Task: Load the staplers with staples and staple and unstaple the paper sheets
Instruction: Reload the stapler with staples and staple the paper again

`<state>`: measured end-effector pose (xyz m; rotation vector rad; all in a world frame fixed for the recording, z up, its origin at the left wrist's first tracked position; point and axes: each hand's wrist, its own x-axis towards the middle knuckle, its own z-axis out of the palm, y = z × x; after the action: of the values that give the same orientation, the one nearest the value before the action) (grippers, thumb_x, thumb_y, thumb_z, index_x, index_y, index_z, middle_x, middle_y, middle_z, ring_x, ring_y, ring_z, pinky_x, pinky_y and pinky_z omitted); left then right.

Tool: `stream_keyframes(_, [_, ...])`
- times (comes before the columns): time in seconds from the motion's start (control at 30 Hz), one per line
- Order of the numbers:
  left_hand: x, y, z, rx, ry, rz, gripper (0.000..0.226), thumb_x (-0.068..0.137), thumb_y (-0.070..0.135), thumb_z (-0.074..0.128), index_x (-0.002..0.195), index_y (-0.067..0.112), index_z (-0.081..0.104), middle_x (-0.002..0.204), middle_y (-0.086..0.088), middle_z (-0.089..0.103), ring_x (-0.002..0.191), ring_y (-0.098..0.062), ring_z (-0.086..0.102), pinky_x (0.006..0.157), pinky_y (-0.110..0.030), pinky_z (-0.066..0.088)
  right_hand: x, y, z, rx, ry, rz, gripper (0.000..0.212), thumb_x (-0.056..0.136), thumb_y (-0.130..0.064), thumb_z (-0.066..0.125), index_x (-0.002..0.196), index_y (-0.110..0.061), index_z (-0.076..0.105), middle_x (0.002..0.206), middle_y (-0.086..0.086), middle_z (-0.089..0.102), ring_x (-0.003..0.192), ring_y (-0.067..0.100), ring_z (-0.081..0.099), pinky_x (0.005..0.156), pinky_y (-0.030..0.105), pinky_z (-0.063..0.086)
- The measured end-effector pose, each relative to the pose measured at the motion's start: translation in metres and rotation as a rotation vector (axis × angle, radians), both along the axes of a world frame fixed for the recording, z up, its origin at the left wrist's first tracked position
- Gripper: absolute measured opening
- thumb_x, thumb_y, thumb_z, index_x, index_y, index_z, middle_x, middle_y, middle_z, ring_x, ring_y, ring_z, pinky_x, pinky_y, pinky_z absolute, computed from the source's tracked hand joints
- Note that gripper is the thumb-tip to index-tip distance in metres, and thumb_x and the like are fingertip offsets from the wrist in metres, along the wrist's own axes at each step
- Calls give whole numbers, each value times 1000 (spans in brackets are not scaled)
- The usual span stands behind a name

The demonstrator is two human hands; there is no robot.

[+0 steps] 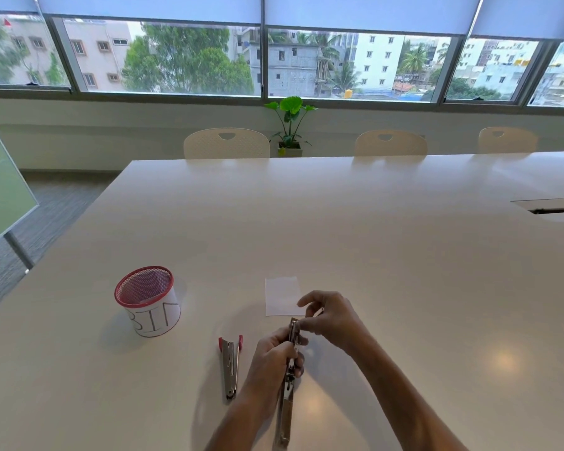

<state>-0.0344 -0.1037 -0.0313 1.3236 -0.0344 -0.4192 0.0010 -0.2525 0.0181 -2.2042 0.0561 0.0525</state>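
Observation:
My left hand (pixel 274 356) grips a metal stapler (pixel 287 395) swung wide open, its long body running from near the frame's bottom edge up toward the paper. My right hand (pixel 331 317) pinches at the stapler's far tip, fingers closed there; whether staples are between them I cannot tell. A second stapler (pixel 230 366), silver with red ends, lies flat on the white table (pixel 372 255) just left of my left hand. A small white paper sheet (pixel 281 296) lies beyond my hands, its near right corner behind my right fingers.
A red mesh cup (pixel 147 301) wrapped in paper marked "BIN" stands at the left. A cable slot (pixel 554 208) is cut in the table at the right. Cream chairs (pixel 227 143) and a potted plant (pixel 290 128) stand beyond the far edge.

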Motion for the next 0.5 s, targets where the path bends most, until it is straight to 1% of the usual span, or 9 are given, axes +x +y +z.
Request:
stream_keyframes(0.07, [0, 1, 0, 3, -1, 6, 28, 79, 1, 46, 94, 5, 69, 62, -7, 59, 51, -16, 51, 45, -24, 41, 0, 1, -1, 2, -17, -18, 29, 65, -22, 82, 92, -21, 71, 74, 3, 69, 66, 11, 62, 77, 44, 55])
stream_keyframes(0.17, [1, 0, 2, 17, 0, 19, 29, 88, -2, 41, 99, 2, 67, 63, -4, 63, 51, -14, 53, 45, -22, 43, -2, 4, -4, -11, -50, -60, 24, 65, -25, 82, 86, -23, 72, 69, -2, 67, 63, 8, 61, 78, 41, 54])
stream_keyframes(0.23, [2, -1, 3, 44, -6, 39, 29, 91, -2, 39, 97, 2, 67, 65, -7, 64, 50, -14, 53, 44, -22, 42, -2, 5, -4, -34, -72, -85, 22, 64, -28, 81, 84, -25, 71, 66, -6, 65, 61, 4, 59, 77, 37, 53])
stream_keyframes(0.33, [3, -3, 3, 54, -4, 70, 28, 96, 2, 39, 97, 3, 67, 76, -13, 68, 49, -15, 54, 41, -24, 41, -4, 9, -4, -73, -98, -82, 21, 66, -34, 79, 84, -29, 71, 67, -9, 65, 66, 7, 60, 83, 39, 50])
stream_keyframes(0.4, [2, -5, 2, 44, 0, 85, 29, 97, 3, 37, 96, 4, 66, 77, -14, 67, 47, -15, 52, 39, -24, 38, -5, 12, -3, -113, -113, -74, 20, 68, -35, 78, 85, -30, 70, 68, -9, 65, 67, 8, 62, 85, 42, 50])
stream_keyframes(0.5, [2, -7, 2, 31, 2, 95, 29, 98, 3, 37, 97, 4, 66, 76, -12, 68, 46, -14, 52, 38, -24, 38, -6, 14, -1, -143, -131, -59, 18, 70, -32, 76, 86, -30, 70, 69, -10, 66, 65, 6, 62, 81, 39, 52])
